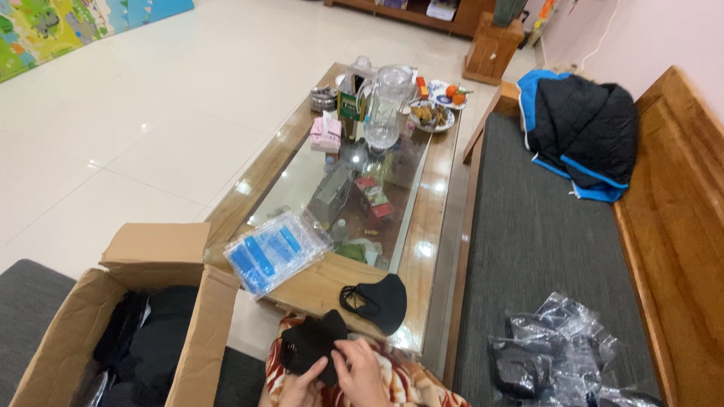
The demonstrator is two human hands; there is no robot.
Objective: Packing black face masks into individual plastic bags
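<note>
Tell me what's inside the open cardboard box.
The cardboard box holds a heap of black fabric items, some apparently in clear wrap. What lies beneath them, and the box's bottom, is covered.

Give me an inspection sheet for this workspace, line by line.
Surface: wood-framed glass table, shiny.
Job's things: black mask in both hands over the lap; second mask lying on the table's near edge.
Clutter: blue packets, pitcher, pink box, plates of food.
Hands: left hand and right hand both grip the mask, fingers closed on it.
Cables: nothing seen.
Surroundings: open carton of dark items at left; bench with jacket and plastic bags; tiled floor.
</note>
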